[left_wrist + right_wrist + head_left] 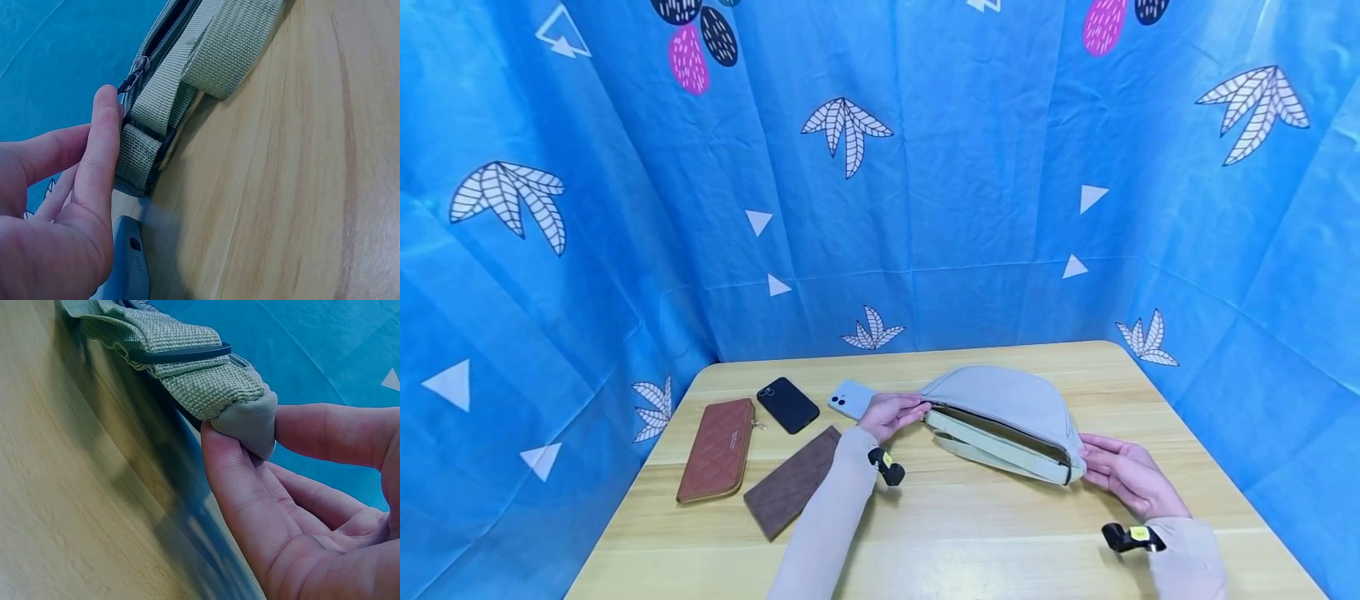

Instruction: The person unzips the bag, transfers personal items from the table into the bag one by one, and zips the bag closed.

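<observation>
A pale grey waist bag (1007, 400) stands on the table with its long top zipper open and its light green webbing strap (1000, 454) hanging along the near side. My left hand (891, 415) pinches the bag's left end, its fingertips at the black zipper pull (130, 81); whether they grip the pull or the fabric beside it is partly hidden. At the opposite end, my right hand (1131, 471) holds the grey corner (247, 422) between thumb and fingers, beside the strap's black buckle (181, 355).
Left of the bag lie a light blue phone (850, 398), a black phone (787, 405), a reddish-brown zip wallet (717, 450) and a dark brown wallet (790, 487), partly behind the left forearm. A blue patterned curtain (970, 208) encloses the wooden table (985, 550).
</observation>
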`<move>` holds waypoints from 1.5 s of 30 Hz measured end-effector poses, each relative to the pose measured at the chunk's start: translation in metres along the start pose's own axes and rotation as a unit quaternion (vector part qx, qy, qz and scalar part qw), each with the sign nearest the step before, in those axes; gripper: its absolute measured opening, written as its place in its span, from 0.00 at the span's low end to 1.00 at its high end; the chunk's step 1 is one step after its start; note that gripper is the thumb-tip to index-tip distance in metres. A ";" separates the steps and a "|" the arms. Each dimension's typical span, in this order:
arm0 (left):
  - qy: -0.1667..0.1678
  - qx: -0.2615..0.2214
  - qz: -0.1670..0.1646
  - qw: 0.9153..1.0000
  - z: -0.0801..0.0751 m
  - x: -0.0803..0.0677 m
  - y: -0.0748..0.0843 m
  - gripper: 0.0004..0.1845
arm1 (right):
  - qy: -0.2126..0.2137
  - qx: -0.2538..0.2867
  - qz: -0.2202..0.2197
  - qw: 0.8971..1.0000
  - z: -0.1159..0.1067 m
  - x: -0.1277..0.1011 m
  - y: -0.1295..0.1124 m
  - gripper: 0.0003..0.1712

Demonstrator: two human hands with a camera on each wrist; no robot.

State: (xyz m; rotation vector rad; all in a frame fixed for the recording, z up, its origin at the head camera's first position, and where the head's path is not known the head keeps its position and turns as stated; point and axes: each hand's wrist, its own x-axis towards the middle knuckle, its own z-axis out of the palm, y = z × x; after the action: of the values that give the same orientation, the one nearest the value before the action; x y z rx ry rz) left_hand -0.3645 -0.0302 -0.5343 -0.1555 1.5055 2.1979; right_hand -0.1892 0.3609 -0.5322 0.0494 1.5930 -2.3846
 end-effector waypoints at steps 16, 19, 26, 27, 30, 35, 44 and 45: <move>0.000 -0.005 0.013 1.000 -0.001 -0.009 0.005 0.19 | 0.009 -0.002 0.003 1.000 -0.002 0.000 0.001 0.19; 0.005 -0.002 0.007 1.000 -0.003 -0.004 0.003 0.21 | 0.008 -0.002 0.003 1.000 -0.002 0.000 0.001 0.19; 0.009 -0.010 0.001 1.000 -0.006 -0.002 0.002 0.21 | 0.007 -0.004 0.004 1.000 0.001 0.000 0.000 0.19; 0.008 -0.011 0.004 1.000 -0.006 -0.003 0.003 0.21 | 0.007 -0.002 0.004 1.000 0.001 -0.001 0.000 0.19; 0.010 -0.006 0.011 1.000 -0.005 -0.006 0.004 0.21 | 0.004 0.004 0.005 1.000 0.002 -0.001 0.000 0.19; 0.013 -0.001 0.017 1.000 -0.004 -0.008 0.006 0.20 | -0.005 0.014 0.004 1.000 0.001 -0.001 -0.001 0.19; 0.013 0.003 0.016 1.000 -0.010 -0.003 0.004 0.20 | -0.007 0.013 0.006 1.000 0.003 -0.001 0.000 0.19; 0.014 0.003 0.019 1.000 -0.011 -0.002 0.004 0.20 | -0.007 0.012 0.006 1.000 0.003 -0.001 -0.001 0.19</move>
State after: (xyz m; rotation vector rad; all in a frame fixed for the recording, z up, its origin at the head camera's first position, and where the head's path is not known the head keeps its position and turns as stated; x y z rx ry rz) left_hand -0.3660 -0.0420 -0.5341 -0.1577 1.5417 2.2286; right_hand -0.1878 0.3584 -0.5302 0.0478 1.5543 -2.3895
